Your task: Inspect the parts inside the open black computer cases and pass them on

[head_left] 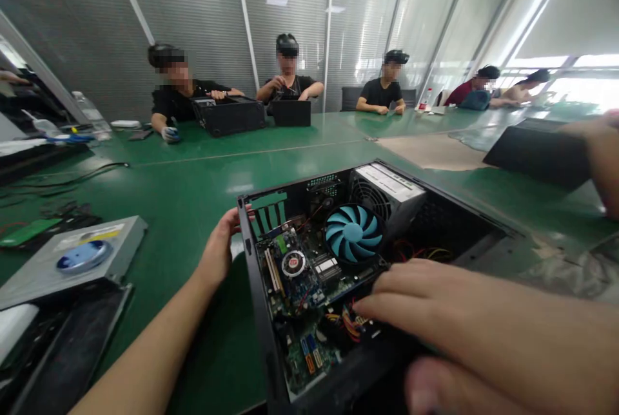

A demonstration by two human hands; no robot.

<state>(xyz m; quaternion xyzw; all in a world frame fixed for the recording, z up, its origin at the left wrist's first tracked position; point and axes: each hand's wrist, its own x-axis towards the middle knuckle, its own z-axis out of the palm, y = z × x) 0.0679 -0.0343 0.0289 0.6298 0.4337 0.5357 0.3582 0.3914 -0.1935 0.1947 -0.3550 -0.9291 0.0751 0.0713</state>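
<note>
A desktop computer case [256, 273] lies on its side on the green table, its inside exposed. In it are a motherboard, a cooling fan with blue blades [354, 232], and a power supply [391, 186] at the far side. My left hand [220, 247] grips the case's left edge, its fingertips partly hidden behind the metal. Over the near right part of the case reaches my right hand [435, 312], fingers stretched out and thumb apart. Its index fingertip is at a bundle of coloured cables [352, 323]; whether it touches them I cannot tell.
On the left lie a silver optical drive [101, 254] with a blue roll on it, a green circuit board [33, 231] and black cables [87, 173]. Brown paper [430, 151] is spread at the back right. Several people sit opposite, two behind black cases [232, 117]. Another person's arm [602, 157] is at right.
</note>
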